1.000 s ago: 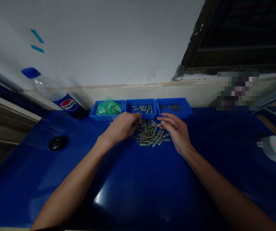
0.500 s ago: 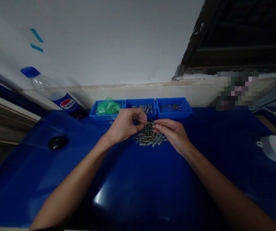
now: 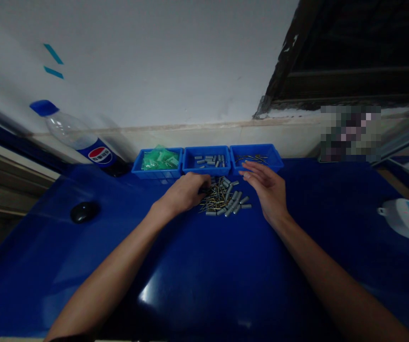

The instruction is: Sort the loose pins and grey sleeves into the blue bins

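On blue table [image 3: 204,266], before three bins [image 3: 222,171]: pile [image 3: 222,197] of grey cylinders [image 3: 246,206] and thin pins [image 3: 212,203]. Left hand [image 3: 186,191] at pile's left edge, fingers curled; cannot tell grip. Right hand [image 3: 271,192] near right bin [image 3: 274,156], fingers slightly parted, nothing visible between.

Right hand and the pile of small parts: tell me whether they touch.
Apart. The head view shows a strip of blue table between the right hand and the pile.

Blue tabletop [image 3: 204,270], three trays [image 3: 222,171], small-parts pile [image 3: 222,198], bottle [image 3: 99,154], black rounded object [image 3: 82,212]
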Tool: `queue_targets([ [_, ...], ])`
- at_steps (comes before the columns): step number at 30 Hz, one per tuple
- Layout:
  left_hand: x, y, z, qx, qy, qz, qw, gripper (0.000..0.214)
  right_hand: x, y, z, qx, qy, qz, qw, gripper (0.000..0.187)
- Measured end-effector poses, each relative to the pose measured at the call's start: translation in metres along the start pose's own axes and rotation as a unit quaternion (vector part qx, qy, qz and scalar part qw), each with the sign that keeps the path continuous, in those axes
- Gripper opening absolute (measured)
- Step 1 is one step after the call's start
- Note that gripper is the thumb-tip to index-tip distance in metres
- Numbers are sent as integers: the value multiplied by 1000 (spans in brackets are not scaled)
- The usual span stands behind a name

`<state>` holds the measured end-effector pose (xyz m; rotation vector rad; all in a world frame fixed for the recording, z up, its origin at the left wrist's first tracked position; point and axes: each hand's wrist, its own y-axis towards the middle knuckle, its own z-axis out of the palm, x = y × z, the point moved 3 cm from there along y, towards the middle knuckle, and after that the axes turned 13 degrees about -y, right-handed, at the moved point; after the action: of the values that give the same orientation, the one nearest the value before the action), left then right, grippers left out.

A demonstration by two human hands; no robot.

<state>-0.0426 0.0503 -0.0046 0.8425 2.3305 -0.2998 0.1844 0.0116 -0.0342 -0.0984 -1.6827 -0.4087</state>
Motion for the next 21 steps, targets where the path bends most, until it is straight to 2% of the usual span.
queue_targets([
  [5,-1,1,4,10,5,-15,1000,14,-5,0,1,17,-26,17,999,34],
  [12,1,0,-9,22,-34,5,999,20,-4,-3,3,36,-9,16,999,28],
  [17,-12,0,-19,-33,-111,43,992,15,-1,-4,5,65,-12,25,997,15],
  [21,-31,0,-19,-58,-176,75,980,14,2,-7,9,131,-9,33,991,18],
])
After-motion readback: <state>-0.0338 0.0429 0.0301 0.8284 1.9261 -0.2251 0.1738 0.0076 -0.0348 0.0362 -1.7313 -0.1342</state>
